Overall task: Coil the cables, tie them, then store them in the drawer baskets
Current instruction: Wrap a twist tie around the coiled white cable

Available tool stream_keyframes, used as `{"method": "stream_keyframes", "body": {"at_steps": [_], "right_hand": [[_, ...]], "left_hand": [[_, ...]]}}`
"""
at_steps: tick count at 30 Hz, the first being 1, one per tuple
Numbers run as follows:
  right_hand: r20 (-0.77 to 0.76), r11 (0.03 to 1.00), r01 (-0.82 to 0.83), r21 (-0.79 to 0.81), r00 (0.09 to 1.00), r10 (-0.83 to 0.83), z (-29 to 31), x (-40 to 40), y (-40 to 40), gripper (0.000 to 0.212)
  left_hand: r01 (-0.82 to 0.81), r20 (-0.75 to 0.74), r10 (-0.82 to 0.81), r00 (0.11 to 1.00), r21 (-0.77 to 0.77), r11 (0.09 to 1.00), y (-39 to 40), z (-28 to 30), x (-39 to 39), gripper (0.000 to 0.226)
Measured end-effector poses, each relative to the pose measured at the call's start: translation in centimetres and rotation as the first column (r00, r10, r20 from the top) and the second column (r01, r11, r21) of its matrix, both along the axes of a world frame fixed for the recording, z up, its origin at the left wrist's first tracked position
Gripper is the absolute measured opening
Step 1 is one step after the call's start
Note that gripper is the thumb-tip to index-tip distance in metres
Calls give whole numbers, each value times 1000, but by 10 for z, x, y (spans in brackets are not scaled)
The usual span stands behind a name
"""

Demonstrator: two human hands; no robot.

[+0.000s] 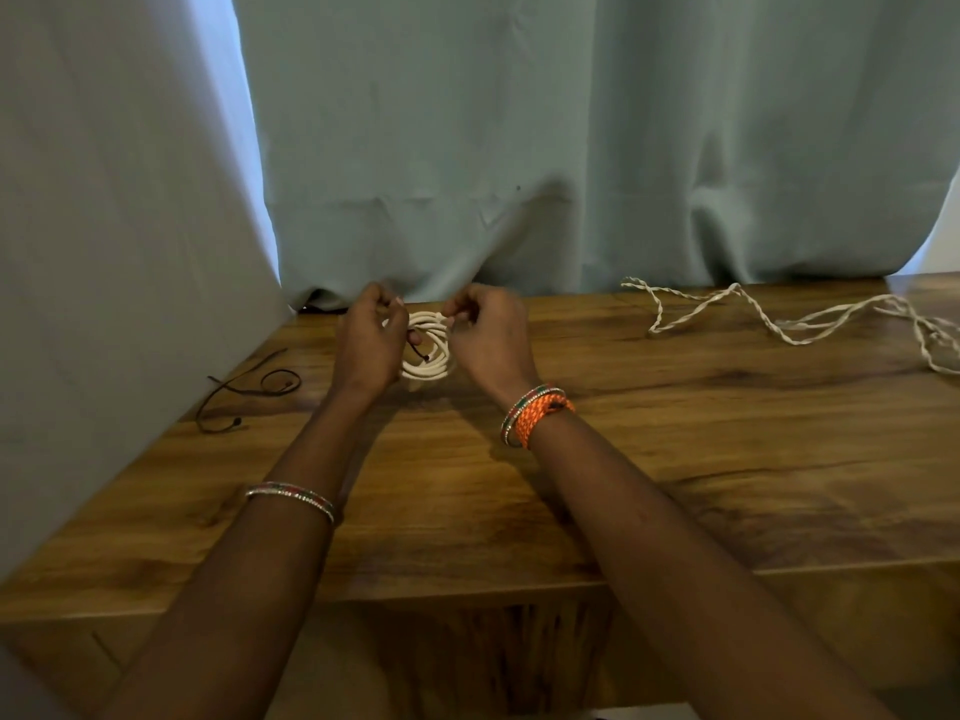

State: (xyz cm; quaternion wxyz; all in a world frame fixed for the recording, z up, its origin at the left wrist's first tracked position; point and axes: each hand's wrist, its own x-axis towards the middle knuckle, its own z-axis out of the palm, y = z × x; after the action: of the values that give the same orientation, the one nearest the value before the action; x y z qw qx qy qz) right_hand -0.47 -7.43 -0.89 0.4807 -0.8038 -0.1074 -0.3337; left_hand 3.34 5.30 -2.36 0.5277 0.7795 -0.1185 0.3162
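While both hands work at the far left of the tabletop (pixel 675 433), the white coiled cable (pixel 427 350) lies directly between them, its loops flat on the wood. The left hand (pixel 370 339) has its fingers curled at the coil's left rim, and the right hand (pixel 488 332) pinches the top right of the coil, where the strands bunch together; both appear to be gripping the coil or a dark tie on it, though the tie itself is too small to make out clearly. Neither hand is nearer: the coil sits evenly in the gap, so the tying, as I judge it, happens right at the bunch under the right fingertips. A thin dark cord (pixel 244 389) lies loose to the left, close to the grey curtain (pixel 571 148). Well apart to the right, a twisted white cable (pixel 779 324) sprawls uncoiled, its long run stretching toward the right edge; it looks like the next one to coil. No drawer baskets are in view.
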Motion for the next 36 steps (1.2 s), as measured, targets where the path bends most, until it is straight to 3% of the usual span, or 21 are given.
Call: {"method": "stream_keyframes", "body": {"at_steps": [2,5,8,17,20,23,27,36], "right_hand": [[3,987,38,-157,999,-38,4,-9,2,9],[-15,912,142,-384,987,-160,0,-15,9,18],[-82,901,149,-407,977,-198,-2,-15,15,27],[-69,873,186,-452,968,-242,-4,-10,14,13],[32,913,185,-363,982,-187,-1,-12,9,15],[51,988,50,-144,998,-43,2,-9,8,17],[29,988,-78,134,997,74,3,-4,6,13],[4,939,-59,338,998,62,-1,7,-2,8]], "left_hand": [[-29,20,31,999,-75,997,1,3,-4,7],[-75,44,80,996,-102,992,4,4,-4,8],[-81,58,83,995,-42,996,3,1,-2,8],[-64,37,64,997,18,998,-6,-4,-3,9],[-99,91,95,991,50,994,1,-3,-1,12],[-61,122,49,991,92,994,4,-2,-1,16],[-8,145,-9,989,112,994,-2,-1,-1,17],[29,144,-60,988,210,977,-13,0,-9,18]]}}
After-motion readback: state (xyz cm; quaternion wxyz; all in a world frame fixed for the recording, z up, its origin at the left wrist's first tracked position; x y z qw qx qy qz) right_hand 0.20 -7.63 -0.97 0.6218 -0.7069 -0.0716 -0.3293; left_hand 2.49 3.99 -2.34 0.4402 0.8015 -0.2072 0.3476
